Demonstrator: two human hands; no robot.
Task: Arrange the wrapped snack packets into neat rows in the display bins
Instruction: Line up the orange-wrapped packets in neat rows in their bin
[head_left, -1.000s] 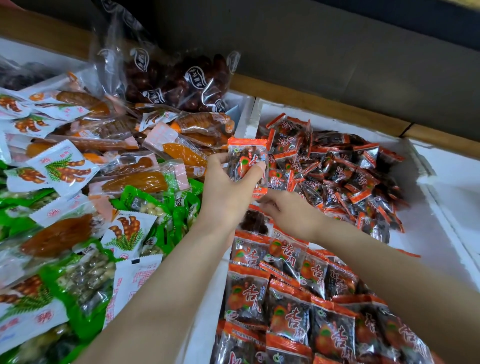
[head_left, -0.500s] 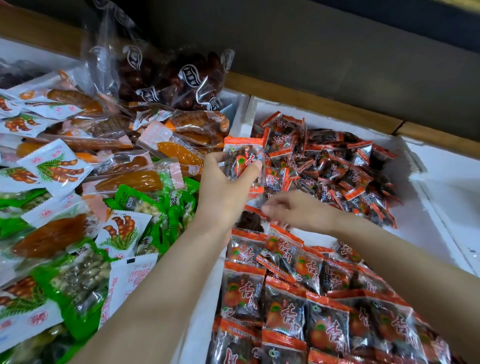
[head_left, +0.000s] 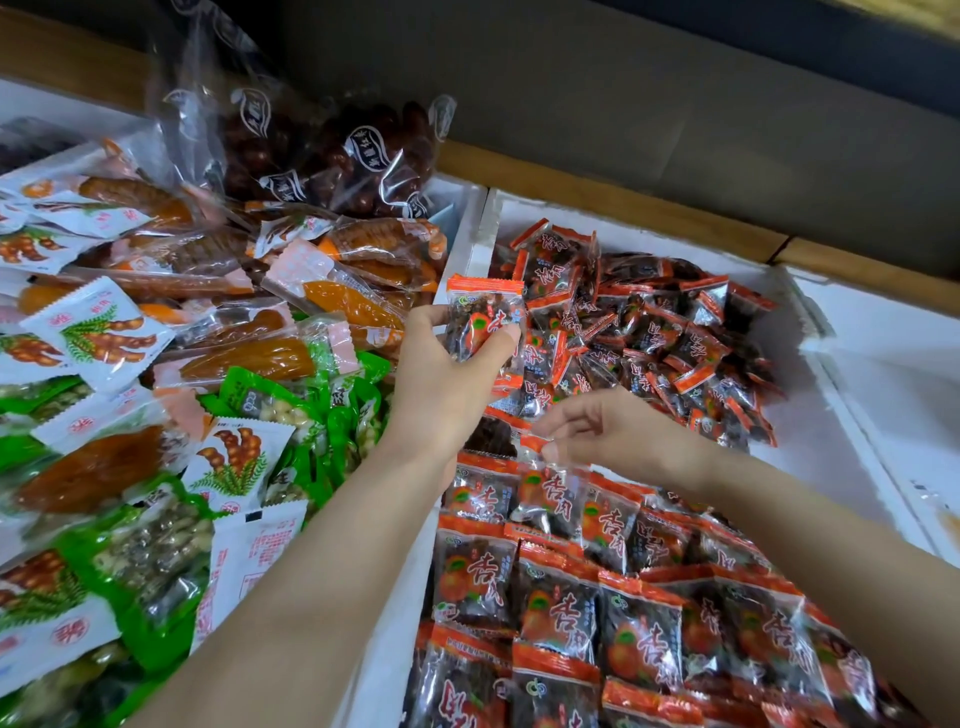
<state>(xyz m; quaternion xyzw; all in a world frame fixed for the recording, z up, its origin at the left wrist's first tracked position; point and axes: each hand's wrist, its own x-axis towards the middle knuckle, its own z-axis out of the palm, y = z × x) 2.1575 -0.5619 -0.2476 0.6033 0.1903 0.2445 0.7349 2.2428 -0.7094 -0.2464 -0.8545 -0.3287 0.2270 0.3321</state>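
My left hand (head_left: 441, 384) holds up a small stack of orange-and-black snack packets (head_left: 485, 317) over the white bin (head_left: 810, 447). Just below it, my right hand (head_left: 608, 431) pinches the top edge of one more such packet (head_left: 550, 493) at the far end of the neat rows (head_left: 597, 613), which overlap toward the near side of the bin. At the back of the same bin lies a loose heap of the same packets (head_left: 665, 338).
The bin on the left is full of mixed packets: white tamarind ones (head_left: 98, 332), green nut ones (head_left: 156, 551), clear ones with orange dried fruit (head_left: 249, 358). A clear bag of dark red dates (head_left: 332, 150) leans at the back. A wooden ledge (head_left: 623, 202) runs behind.
My right hand has drawn back from the loose heap toward the near rows, now pinching a single packet there. The left hand keeps its stack held up in about the same place.
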